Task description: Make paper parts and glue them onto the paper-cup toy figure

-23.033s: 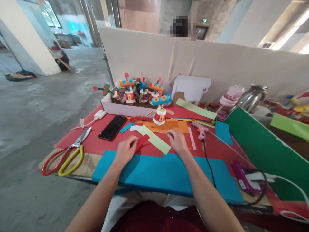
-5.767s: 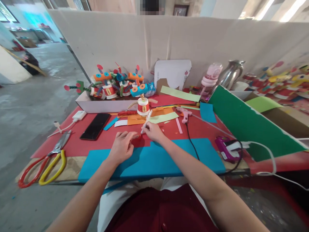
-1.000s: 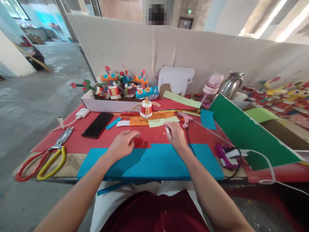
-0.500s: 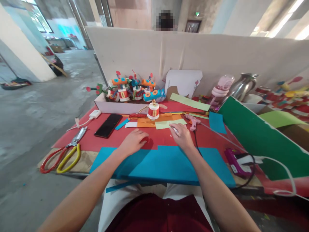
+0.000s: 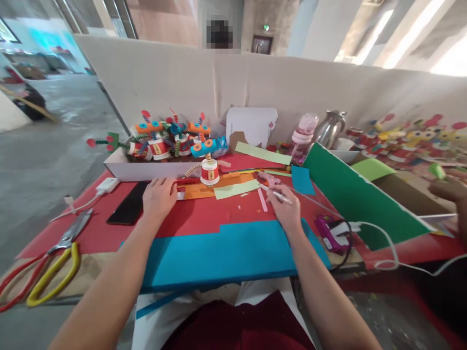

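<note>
My left hand [image 5: 159,197] lies palm down, fingers forward, at the edge of a black phone [image 5: 126,206] and beside a small white paper piece [image 5: 181,195]. What is under its fingers is hidden. A slim white pen [image 5: 281,196] is held in my right hand [image 5: 286,209], its tip towards a pale green paper strip [image 5: 236,189]. Just beyond that hand lies a pink glue gun [image 5: 269,179]. Between the hands, a red-and-white paper cup [image 5: 209,172] with springy folded-paper arms stands upside down near orange paper [image 5: 199,191]. A narrow pink strip [image 5: 262,200] lies left of the pen.
Blue sheets [image 5: 219,253] cover the table's front edge. Large scissors [image 5: 62,253] lie at left. A white box [image 5: 146,170] holds several finished paper figures. A green board [image 5: 357,199], purple power socket [image 5: 332,234], bottle [image 5: 303,133] and metal jug [image 5: 330,129] stand right. Another person's hand [image 5: 448,188] is far right.
The view has swung right. My left hand has moved left to the phone's edge and covers the blue paper strip. My right hand still holds the pen; another person's hand has come into view.
</note>
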A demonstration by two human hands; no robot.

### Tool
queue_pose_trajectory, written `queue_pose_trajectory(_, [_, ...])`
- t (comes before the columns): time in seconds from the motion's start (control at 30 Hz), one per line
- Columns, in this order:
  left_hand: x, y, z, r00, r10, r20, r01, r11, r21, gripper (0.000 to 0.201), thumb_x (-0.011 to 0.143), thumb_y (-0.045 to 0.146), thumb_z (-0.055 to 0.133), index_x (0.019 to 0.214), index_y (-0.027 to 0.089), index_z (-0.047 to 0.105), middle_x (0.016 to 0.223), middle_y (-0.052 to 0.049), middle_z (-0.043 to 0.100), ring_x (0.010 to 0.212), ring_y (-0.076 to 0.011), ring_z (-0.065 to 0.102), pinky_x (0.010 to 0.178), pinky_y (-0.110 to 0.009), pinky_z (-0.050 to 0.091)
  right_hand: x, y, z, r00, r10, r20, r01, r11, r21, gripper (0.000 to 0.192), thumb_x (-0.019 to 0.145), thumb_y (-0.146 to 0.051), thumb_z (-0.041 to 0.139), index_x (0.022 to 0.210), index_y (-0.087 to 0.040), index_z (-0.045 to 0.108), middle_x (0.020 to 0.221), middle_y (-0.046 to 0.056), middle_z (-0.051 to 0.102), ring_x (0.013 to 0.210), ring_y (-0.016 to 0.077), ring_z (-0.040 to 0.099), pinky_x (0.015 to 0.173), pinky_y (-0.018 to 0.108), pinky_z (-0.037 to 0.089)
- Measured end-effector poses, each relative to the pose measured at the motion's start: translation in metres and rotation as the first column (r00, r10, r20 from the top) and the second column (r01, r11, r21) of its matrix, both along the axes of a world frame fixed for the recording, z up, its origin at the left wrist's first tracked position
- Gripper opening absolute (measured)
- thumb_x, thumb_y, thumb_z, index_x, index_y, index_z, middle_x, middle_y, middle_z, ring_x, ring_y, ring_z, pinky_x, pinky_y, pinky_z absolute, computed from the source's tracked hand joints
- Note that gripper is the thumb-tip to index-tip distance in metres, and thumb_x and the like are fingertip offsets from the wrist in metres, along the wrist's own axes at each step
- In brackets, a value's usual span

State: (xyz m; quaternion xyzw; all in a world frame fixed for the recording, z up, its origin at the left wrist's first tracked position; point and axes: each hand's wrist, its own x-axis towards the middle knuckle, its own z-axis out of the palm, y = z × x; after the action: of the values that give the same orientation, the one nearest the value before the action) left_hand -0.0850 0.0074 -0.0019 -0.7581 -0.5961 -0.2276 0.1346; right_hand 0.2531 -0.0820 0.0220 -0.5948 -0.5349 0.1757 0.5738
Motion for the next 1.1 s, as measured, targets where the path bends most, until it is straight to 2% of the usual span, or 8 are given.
queue_pose_trajectory(0.1, [0.001, -0.007, -0.005, 0.999, -0.022, 0.028, 0.021, 0.999, 0.032, 0.025, 0.086, 0.022, 0.041, 0.096, 0.020, 0.064, 0.094, -0.009, 0.069, 0.094, -0.0272, 0.057, 0.082, -0.038, 0.042, 0.020, 0.003, 0.004, 0.967, -0.064, -0.247, 0.063, 0.998, -0.010, 0.032, 0.074, -0.046, 0.065, 0.086, -0.017, 0.065, 0.072, 0.003, 0.069, 0.063, 0.0159, 0.066, 0.065, 0.030, 0.055])
queue_pose_trajectory(0.23, [0.000, -0.010, -0.007, 0.998, -0.044, 0.038, 0.042, 0.998, 0.045, 0.025, 0.084, 0.019, 0.042, 0.094, 0.021, 0.064, 0.093, -0.008, 0.070, 0.094, -0.0266, 0.058, 0.080, -0.037, 0.042, 0.033, 0.009, 0.008, 0.957, -0.154, -0.245, 0.156, 0.988, -0.010, 0.032, 0.074, -0.045, 0.064, 0.088, -0.016, 0.067, 0.078, 0.005, 0.071, 0.067, 0.0168, 0.067, 0.070, 0.033, 0.056])
queue_pose_trajectory(0.37, [0.001, -0.010, -0.007, 0.998, -0.050, 0.041, 0.049, 0.998, 0.030, 0.024, 0.084, 0.019, 0.042, 0.093, 0.020, 0.064, 0.092, -0.009, 0.070, 0.092, -0.0267, 0.059, 0.079, -0.037, 0.042, 0.026, 0.016, -0.004, 0.992, -0.029, 0.120, 0.029, 1.000, -0.001, 0.030, 0.082, -0.041, 0.054, 0.096, -0.018, 0.067, 0.089, 0.008, 0.071, 0.081, 0.0200, 0.068, 0.079, 0.036, 0.054])
queue_pose_trajectory(0.53, [0.004, -0.013, -0.004, 0.998, -0.056, 0.036, 0.056, 0.998, -0.002, 0.024, 0.083, 0.018, 0.042, 0.092, 0.019, 0.064, 0.089, -0.010, 0.069, 0.093, -0.0276, 0.059, 0.079, -0.037, 0.042, 0.010, 0.021, -0.030, 0.724, 0.104, 0.682, -0.064, 0.994, -0.084, 0.030, 0.088, -0.028, 0.043, 0.102, -0.016, 0.066, 0.097, 0.015, 0.066, 0.093, 0.0255, 0.060, 0.085, 0.039, 0.049])
queue_pose_trajectory(0.67, [0.004, -0.014, -0.004, 0.998, -0.053, 0.033, 0.054, 0.998, -0.013, 0.024, 0.083, 0.017, 0.042, 0.091, 0.019, 0.064, 0.088, -0.010, 0.069, 0.094, -0.0282, 0.058, 0.079, -0.038, 0.042, 0.011, 0.016, -0.037, 0.581, 0.067, 0.811, 0.070, 0.989, -0.132, 0.035, 0.089, -0.029, 0.047, 0.116, -0.013, 0.061, 0.107, 0.017, 0.063, 0.100, 0.0286, 0.055, 0.087, 0.040, 0.045])
queue_pose_trajectory(0.8, [0.005, -0.013, -0.004, 0.997, -0.069, 0.027, 0.070, 0.997, -0.025, 0.024, 0.083, 0.017, 0.042, 0.092, 0.018, 0.065, 0.087, -0.011, 0.069, 0.093, -0.0285, 0.058, 0.078, -0.038, 0.043, 0.012, 0.005, -0.031, 0.507, 0.191, 0.841, 0.120, 0.950, -0.289, 0.036, 0.088, -0.036, 0.052, 0.115, -0.015, 0.062, 0.111, 0.016, 0.064, 0.103, 0.0289, 0.055, 0.086, 0.039, 0.043])
queue_pose_trajectory(0.93, [0.007, -0.017, 0.001, 0.994, -0.103, 0.022, 0.103, 0.995, 0.002, 0.026, 0.083, 0.016, 0.042, 0.096, 0.018, 0.065, 0.091, -0.011, 0.069, 0.093, -0.0281, 0.058, 0.080, -0.039, 0.044, 0.011, -0.006, -0.023, 0.507, 0.249, 0.825, 0.128, 0.925, -0.357, 0.042, 0.087, -0.045, 0.052, 0.121, -0.021, 0.059, 0.112, 0.012, 0.065, 0.105, 0.0290, 0.055, 0.084, 0.038, 0.041])
queue_pose_trajectory(1.1, [0.006, -0.026, 0.003, 0.991, -0.136, 0.020, 0.134, 0.989, 0.063, 0.027, 0.083, 0.014, 0.042, 0.098, 0.017, 0.065, 0.094, -0.010, 0.069, 0.093, -0.0267, 0.058, 0.082, -0.038, 0.045, 0.023, -0.003, -0.018, 0.613, 0.101, 0.784, 0.288, 0.895, -0.340, 0.031, 0.094, -0.030, 0.038, 0.112, -0.015, 0.058, 0.105, 0.014, 0.067, 0.097, 0.0240, 0.059, 0.077, 0.032, 0.041])
